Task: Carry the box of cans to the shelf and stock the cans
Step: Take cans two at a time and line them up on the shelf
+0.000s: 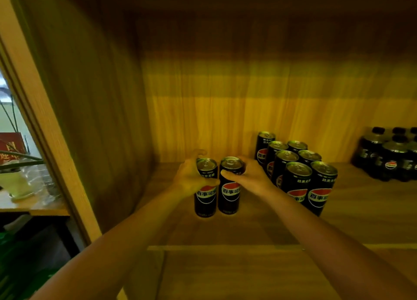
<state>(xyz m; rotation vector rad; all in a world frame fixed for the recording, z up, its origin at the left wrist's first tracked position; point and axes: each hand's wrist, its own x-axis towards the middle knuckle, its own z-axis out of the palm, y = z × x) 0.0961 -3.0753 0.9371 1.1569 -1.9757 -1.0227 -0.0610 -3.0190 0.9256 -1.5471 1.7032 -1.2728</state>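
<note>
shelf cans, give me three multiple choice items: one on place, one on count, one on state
1. Where are the bottles?
A. far right of the shelf
B. left of the held cans
C. on the floor

2. How many cans does the person hold?
A. none
B. one
C. two

3. How do the stocked cans stand?
A. upright
B. on their sides
C. stacked in two layers

Answers: 1 A, they sit at the right edge. 2 C, the left hand and right hand each grip one. 3 A, their tops face up.
</note>
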